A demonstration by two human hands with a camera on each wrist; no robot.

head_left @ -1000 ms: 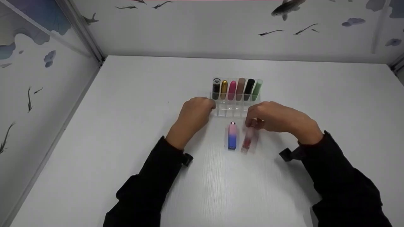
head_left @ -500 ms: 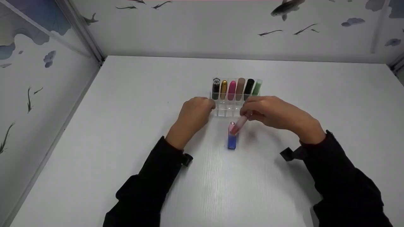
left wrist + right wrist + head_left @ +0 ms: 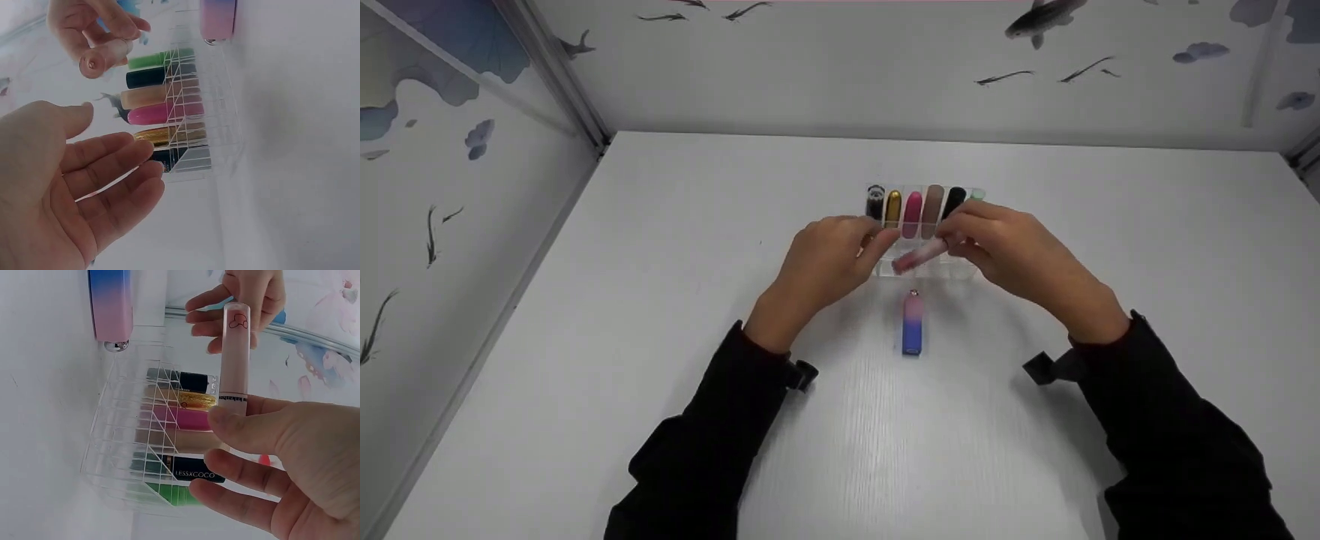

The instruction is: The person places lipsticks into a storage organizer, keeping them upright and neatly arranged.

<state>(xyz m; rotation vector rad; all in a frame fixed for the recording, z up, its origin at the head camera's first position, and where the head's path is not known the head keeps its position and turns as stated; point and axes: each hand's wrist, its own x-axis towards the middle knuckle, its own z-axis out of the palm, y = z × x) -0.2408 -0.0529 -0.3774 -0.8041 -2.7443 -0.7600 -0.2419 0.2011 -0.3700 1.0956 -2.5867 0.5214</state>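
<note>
My right hand (image 3: 1020, 259) pinches a pale pink lip gloss tube (image 3: 235, 360) near one end, between thumb and fingers. The tube slants over the front rows of a clear plastic lipstick organizer (image 3: 885, 268), its reddish end toward my left hand (image 3: 826, 259). That left hand is beside the organizer's left side, its fingers loosely extended with nothing held, as the left wrist view shows. In the organizer's back row stand several lip tubes: dark, gold (image 3: 149, 136), magenta (image 3: 149, 114), beige-brown (image 3: 140, 97), black (image 3: 194, 468) and green (image 3: 146, 60).
A pink-and-blue lipstick (image 3: 912, 326) lies on the white table (image 3: 840, 450) in front of the organizer. Behind the table's far edge rises a white wall panel (image 3: 840, 75) with fish and plant prints; another panel (image 3: 450, 210) borders the left side.
My right hand has lifted the lip gloss from the table beside the pink-and-blue lipstick up over the organizer. My left hand has left the organizer's left edge, opened and risen slightly.
</note>
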